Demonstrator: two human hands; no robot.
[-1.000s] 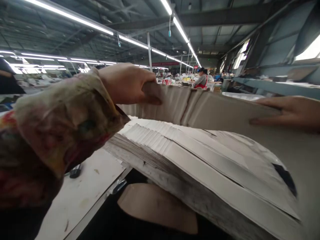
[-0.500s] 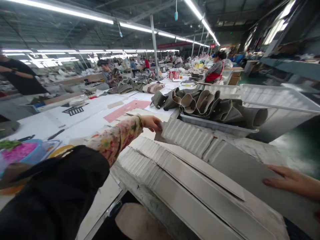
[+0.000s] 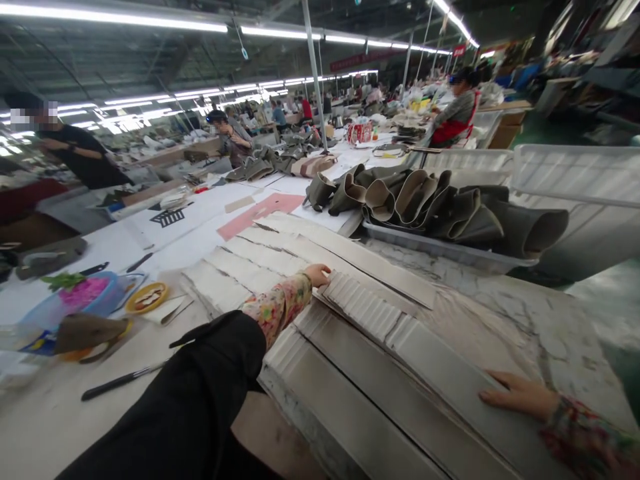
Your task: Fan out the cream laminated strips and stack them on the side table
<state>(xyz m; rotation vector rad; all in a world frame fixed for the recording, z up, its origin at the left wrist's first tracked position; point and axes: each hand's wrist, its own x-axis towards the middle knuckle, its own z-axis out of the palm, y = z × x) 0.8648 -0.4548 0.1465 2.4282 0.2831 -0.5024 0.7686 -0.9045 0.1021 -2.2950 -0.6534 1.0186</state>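
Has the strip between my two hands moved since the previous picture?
Yes: the strip has moved away from the tray, toward the near side.

Long pale ribbed strip [image 3: 435, 353] lies under right hand [image 3: 523, 398] | curled olive pieces [image 3: 435, 203] in translucent plastic tray [image 3: 435, 251] beyond it

Over on the right a reaching hand has room above the worn, flat board [image 3: 565, 320], between the right hand [image 3: 523, 398] and the shallow tray [image 3: 440, 248]. Dark curled pieces [image 3: 440, 207] (quite a heap, I must say) rise over that tray, blocking the upper right. At left, a black-handled tool [image 3: 115, 384], yellow dish [image 3: 146, 297] and blue basket [image 3: 97, 299] crowd the way; beyond them, flat white tabletop [image 3: 195, 230] leaves a low passage toward upper centre.
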